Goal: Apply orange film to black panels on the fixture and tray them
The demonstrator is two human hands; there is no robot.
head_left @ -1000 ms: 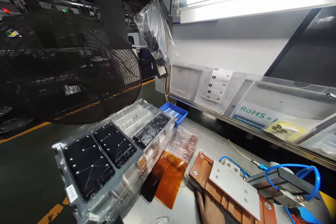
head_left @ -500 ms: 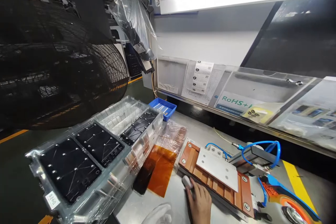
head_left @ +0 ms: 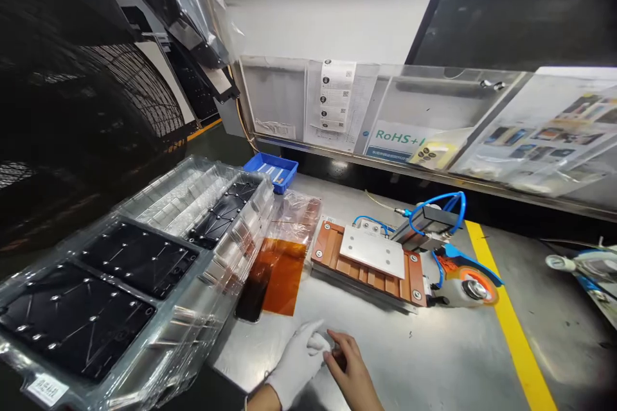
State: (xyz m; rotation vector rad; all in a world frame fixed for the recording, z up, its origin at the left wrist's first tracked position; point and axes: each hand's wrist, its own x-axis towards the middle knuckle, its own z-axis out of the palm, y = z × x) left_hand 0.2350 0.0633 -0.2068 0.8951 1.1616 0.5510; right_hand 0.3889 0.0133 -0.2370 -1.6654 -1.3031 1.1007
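Note:
My left hand (head_left: pixel 295 365), in a white glove, and my bare right hand (head_left: pixel 351 371) meet at the near edge of the metal table (head_left: pixel 434 359). Their fingertips touch around something small that I cannot make out. Beyond them lies a copper-coloured fixture (head_left: pixel 332 250) with a silver plate (head_left: pixel 372 250) screwed on top. To its left an amber film sheet (head_left: pixel 282 273) lies beside a dark glossy panel (head_left: pixel 248 302).
Stacked clear trays (head_left: pixel 226 250) holding black plates (head_left: pixel 137 257) fill the left. A blue bin (head_left: pixel 270 170) stands behind them. Blue hoses (head_left: pixel 436 200) and an orange-and-blue roller (head_left: pixel 475 289) sit right of the fixture. A yellow stripe (head_left: pixel 513 327) crosses the table. A black fan (head_left: pixel 72 109) looms at left.
The view has tilted down and to the right. My right hand drew back from the fixture's front edge toward me, and the gloved left hand came up to meet it.

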